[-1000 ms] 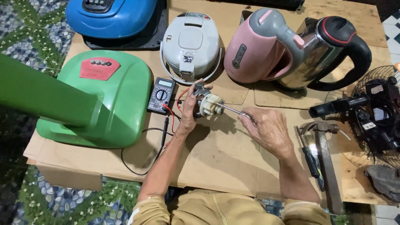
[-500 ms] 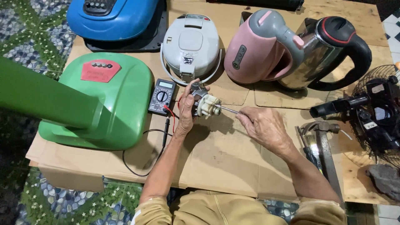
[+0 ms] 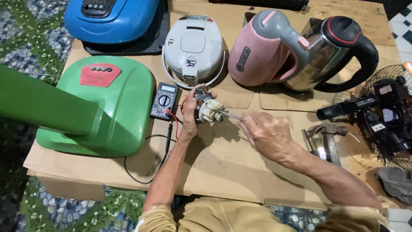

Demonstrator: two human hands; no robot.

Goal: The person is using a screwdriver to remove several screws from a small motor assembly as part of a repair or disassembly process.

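Observation:
My left hand (image 3: 192,115) grips a small electric motor (image 3: 207,108) with a cream plastic end, held above the cardboard sheet (image 3: 223,172). A thin metal shaft (image 3: 229,115) sticks out of the motor toward the right. My right hand (image 3: 266,134) pinches the far end of that shaft with its fingertips. Just left of my left hand lies a dark multimeter (image 3: 164,100) with red and black leads (image 3: 171,129) trailing over the cardboard.
A green fan base (image 3: 98,107) sits at left, a blue base (image 3: 111,19) behind it. A white rice cooker (image 3: 194,45), a pink kettle (image 3: 262,51) and a steel kettle (image 3: 330,56) line the back. A hammer (image 3: 326,139) and a fan cage (image 3: 386,116) are at right.
Both hands and the motor stay in about the same place. My right hand has shifted slightly along the shaft, toward the motor.

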